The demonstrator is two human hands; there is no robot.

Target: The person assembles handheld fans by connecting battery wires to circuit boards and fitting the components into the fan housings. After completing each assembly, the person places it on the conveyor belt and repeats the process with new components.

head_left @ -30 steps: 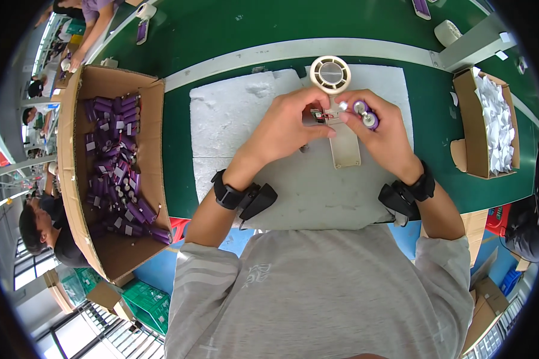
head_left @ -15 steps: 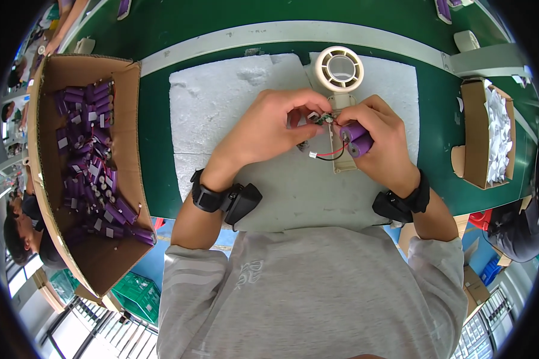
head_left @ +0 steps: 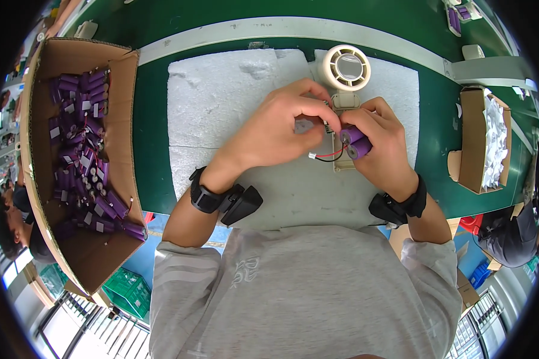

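Observation:
My right hand point(head_left: 378, 136) is closed around a purple two-cell battery pack point(head_left: 358, 143). From it a red and a black wire run left to a small white connector point(head_left: 312, 155). My left hand point(head_left: 293, 122) pinches a small green circuit board point(head_left: 327, 127), mostly covered by its fingers, just left of the pack. Beneath both hands lies the open handle of a cream handheld fan point(head_left: 345, 163), with its round fan head point(head_left: 347, 68) pointing away from me. My hands hide the middle of the handle.
White foam sheets point(head_left: 221, 90) and a grey mat point(head_left: 293, 197) cover the green bench. At left stands a cardboard box point(head_left: 123, 107) of purple battery packs; a smaller box point(head_left: 470, 131) at right holds white pieces. A metal rail point(head_left: 221, 37) crosses behind.
My left fingers have closed in over the circuit board and now hide more of it, nearer the battery pack. The fan appears slightly farther right in view.

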